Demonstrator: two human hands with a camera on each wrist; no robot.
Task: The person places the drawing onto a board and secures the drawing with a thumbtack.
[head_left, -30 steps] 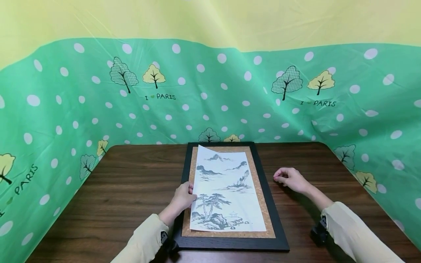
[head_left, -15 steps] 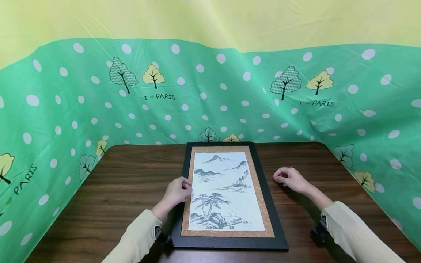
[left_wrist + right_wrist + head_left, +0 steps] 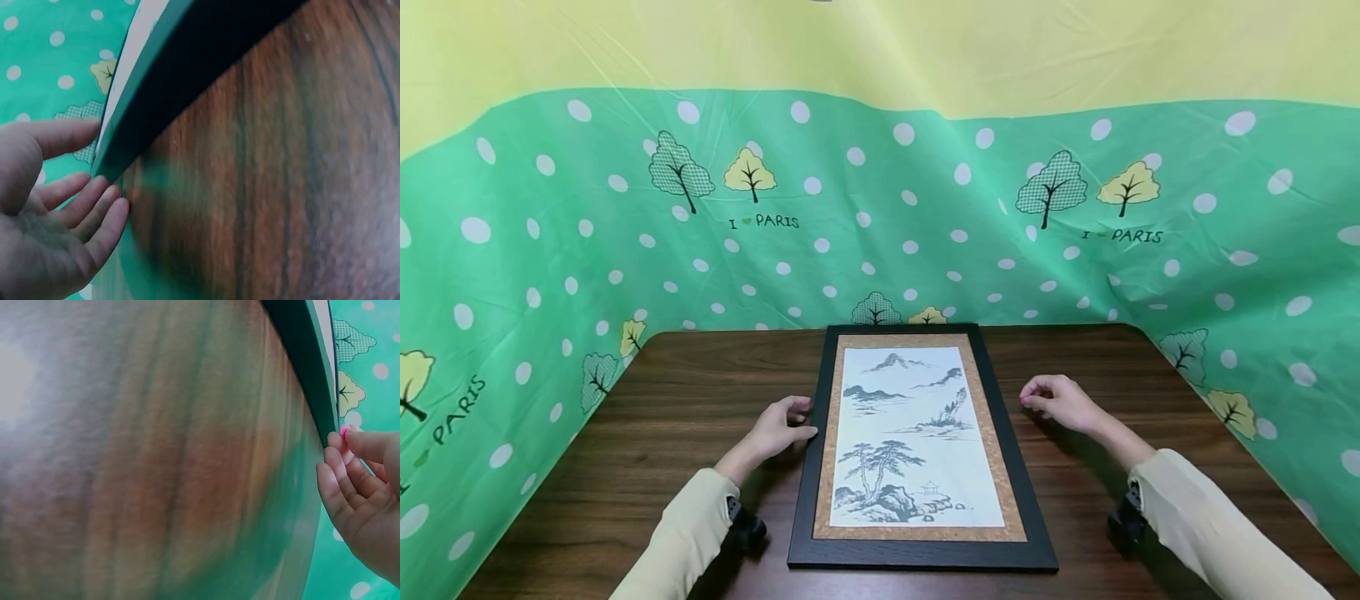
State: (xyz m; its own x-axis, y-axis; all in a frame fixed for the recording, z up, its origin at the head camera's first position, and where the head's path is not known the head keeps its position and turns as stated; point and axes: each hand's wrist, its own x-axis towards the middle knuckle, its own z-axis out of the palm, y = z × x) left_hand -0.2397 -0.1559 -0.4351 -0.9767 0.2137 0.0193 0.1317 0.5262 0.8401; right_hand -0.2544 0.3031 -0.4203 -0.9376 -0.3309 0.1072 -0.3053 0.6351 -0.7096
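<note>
A sheet of white paper [image 3: 910, 467] with an ink landscape lies flat on a cork board [image 3: 925, 533] in a black frame [image 3: 925, 556]. My left hand [image 3: 771, 432] is at the frame's left edge, its thumb tip right by the black border and its fingers loosely bent with nothing in them. In the left wrist view the thumb and fingers stand apart on either side of the frame's edge. To the right of the frame, my right hand [image 3: 1060, 402] pinches a small pink thing [image 3: 345, 430] between thumb and forefinger; most of it is hidden by the fingertips.
The framed board lies on a dark wooden table [image 3: 700, 400], reaching to its far edge. Behind and at the sides hangs a green and yellow cloth [image 3: 880, 192] with white dots and printed trees. Each wrist carries a black camera.
My left hand has let go of the paper's left edge and drawn back left to the frame's side. The paper's raised top left corner now lies flat. The right hand has shifted slightly left.
</note>
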